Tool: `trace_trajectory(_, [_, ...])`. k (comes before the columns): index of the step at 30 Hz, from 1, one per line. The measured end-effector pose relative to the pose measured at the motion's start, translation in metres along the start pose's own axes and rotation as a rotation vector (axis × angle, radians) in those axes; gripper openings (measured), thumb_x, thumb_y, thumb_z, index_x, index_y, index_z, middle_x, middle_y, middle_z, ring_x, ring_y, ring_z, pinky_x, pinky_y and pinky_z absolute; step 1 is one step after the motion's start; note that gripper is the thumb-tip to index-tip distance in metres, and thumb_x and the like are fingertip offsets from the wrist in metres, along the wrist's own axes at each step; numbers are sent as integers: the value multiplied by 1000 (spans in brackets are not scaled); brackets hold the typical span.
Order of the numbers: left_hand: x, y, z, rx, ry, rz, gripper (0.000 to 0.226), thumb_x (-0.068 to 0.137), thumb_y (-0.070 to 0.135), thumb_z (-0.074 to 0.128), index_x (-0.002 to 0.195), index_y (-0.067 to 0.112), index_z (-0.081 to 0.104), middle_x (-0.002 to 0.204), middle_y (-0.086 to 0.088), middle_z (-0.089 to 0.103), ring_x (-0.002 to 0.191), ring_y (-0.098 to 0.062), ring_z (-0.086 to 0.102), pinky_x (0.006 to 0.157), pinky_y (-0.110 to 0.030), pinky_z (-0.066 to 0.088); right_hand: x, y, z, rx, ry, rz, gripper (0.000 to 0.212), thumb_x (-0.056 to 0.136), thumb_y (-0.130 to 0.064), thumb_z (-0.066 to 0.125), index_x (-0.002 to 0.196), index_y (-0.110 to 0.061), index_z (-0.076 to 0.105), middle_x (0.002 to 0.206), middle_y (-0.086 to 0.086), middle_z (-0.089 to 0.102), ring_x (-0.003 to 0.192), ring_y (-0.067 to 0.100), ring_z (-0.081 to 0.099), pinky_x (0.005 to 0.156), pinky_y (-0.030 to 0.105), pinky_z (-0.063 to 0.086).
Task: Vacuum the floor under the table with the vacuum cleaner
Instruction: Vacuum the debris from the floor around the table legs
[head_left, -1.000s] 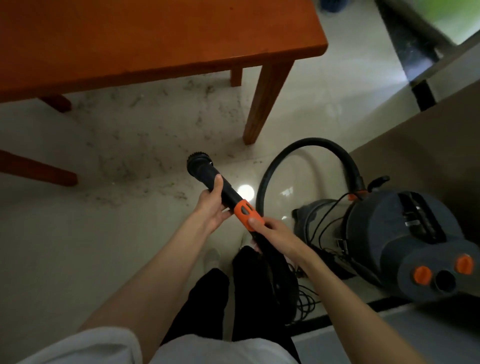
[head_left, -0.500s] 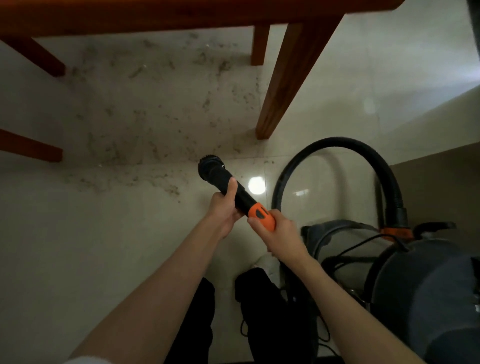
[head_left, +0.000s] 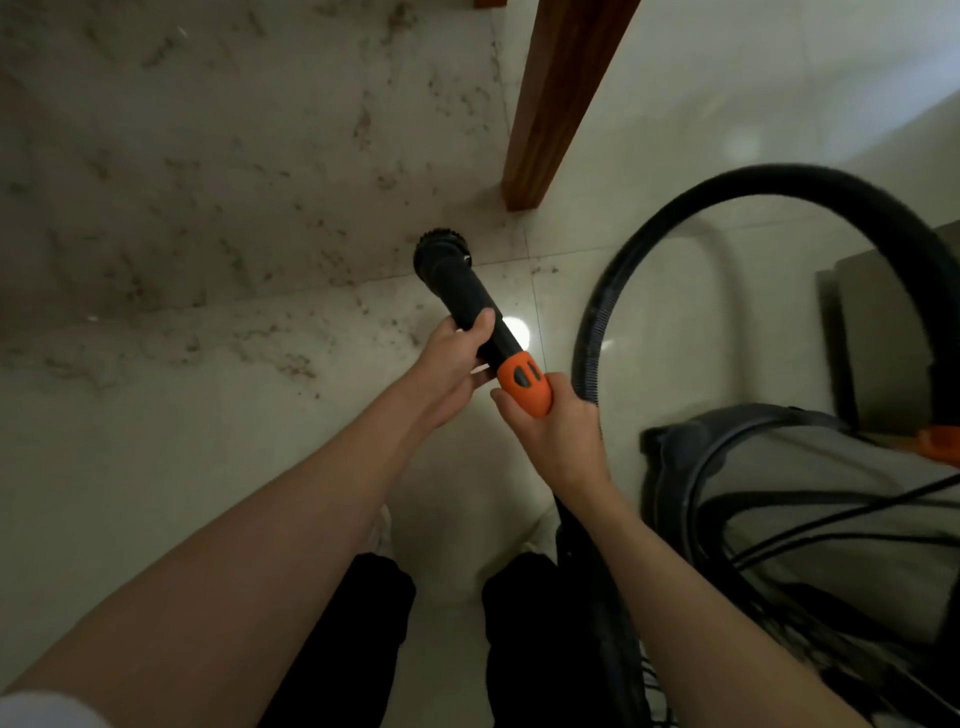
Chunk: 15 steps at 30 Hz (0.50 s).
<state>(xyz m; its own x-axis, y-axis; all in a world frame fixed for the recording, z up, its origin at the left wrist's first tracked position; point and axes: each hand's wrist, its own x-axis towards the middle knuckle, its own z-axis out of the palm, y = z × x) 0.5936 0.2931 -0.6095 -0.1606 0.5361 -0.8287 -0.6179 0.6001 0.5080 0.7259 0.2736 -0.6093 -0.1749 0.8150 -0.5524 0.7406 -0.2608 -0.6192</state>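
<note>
My left hand (head_left: 453, 358) grips the black vacuum nozzle tube (head_left: 457, 286) around its middle. My right hand (head_left: 556, 431) holds the orange collar (head_left: 524, 384) at the tube's rear end, where the ribbed black hose (head_left: 779, 182) joins. The round nozzle mouth (head_left: 441, 249) points down at the tiled floor, just left of a wooden table leg (head_left: 550, 104). Dust and debris (head_left: 218, 218) lie scattered over the floor tiles under the table. The hose arcs right to the grey vacuum canister (head_left: 810, 499).
Black cables (head_left: 810, 530) drape over the canister at the right. A beige wall or cabinet base (head_left: 883, 332) stands behind it. My black trouser legs (head_left: 363, 639) and shoes are at the bottom centre. A light reflection (head_left: 517, 332) shines on the tile.
The view has dipped lower and closer to the floor; the tabletop has left the frame. The nozzle has moved down toward the dusty tiles beside the table leg. Both hands keep their grip.
</note>
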Motion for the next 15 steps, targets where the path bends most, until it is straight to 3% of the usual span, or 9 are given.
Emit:
trace_trajectory(6, [60, -19, -11, 149, -2, 27, 43, 95, 17, 52, 132, -1, 39, 122, -17, 55, 93, -20, 59, 71, -28, 52, 30, 27, 41, 106, 67, 74, 32, 81, -52, 65, 88, -25, 50, 75, 2, 60, 63, 22, 64, 61, 44, 57])
trace_trajectory(8, [86, -32, -14, 150, 28, 27, 42, 93, 17, 55, 129, -1, 41, 119, -17, 57, 94, -21, 60, 75, -29, 53, 48, 41, 52, 117, 56, 78, 32, 80, -55, 64, 88, -28, 50, 76, 1, 61, 62, 20, 64, 60, 42, 58])
trace_trajectory(11, [126, -57, -15, 114, 52, 12, 42, 91, 18, 60, 125, 0, 43, 111, -15, 60, 95, -23, 62, 79, -31, 53, 77, 64, 54, 56, -4, 86, 33, 84, -52, 62, 95, -23, 52, 78, 2, 62, 57, 15, 63, 50, 28, 55])
trace_trajectory(15, [178, -84, 10, 99, 10, 13, 48, 88, 22, 64, 127, 0, 46, 111, -16, 62, 93, -23, 64, 71, -28, 55, 114, 93, 47, -62, 66, 103, 46, 83, -59, 55, 100, -17, 54, 81, 7, 62, 60, 21, 65, 55, 36, 58])
